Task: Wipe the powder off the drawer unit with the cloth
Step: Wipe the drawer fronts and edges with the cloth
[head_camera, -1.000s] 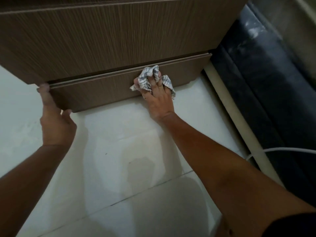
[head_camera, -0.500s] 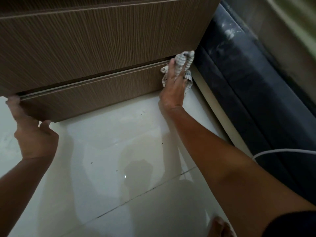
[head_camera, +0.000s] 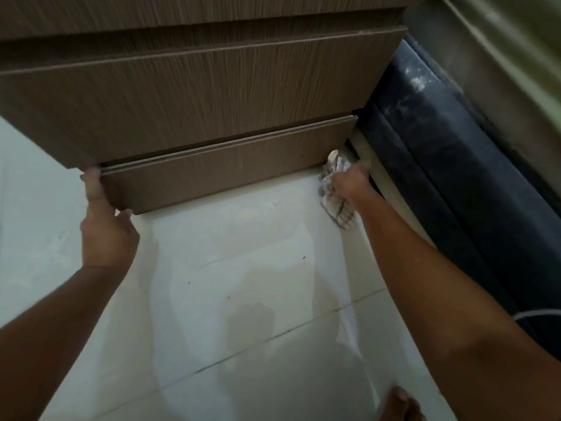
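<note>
Drawer unit point(head_camera: 212, 95) on tiled floor point(head_camera: 243, 284)

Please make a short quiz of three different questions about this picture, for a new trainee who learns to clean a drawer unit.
1. True or false: the left hand grips the left end of the bottom drawer.
2. Where is the cloth? A) on top of the drawer unit B) in the right hand, at the bottom drawer's right corner near the floor C) lying loose on the floor
3. Fill in: the dark padded furniture right of the unit shows white ____ on its upper edge.

Key: 1 true; 2 B; 3 powder.
</note>
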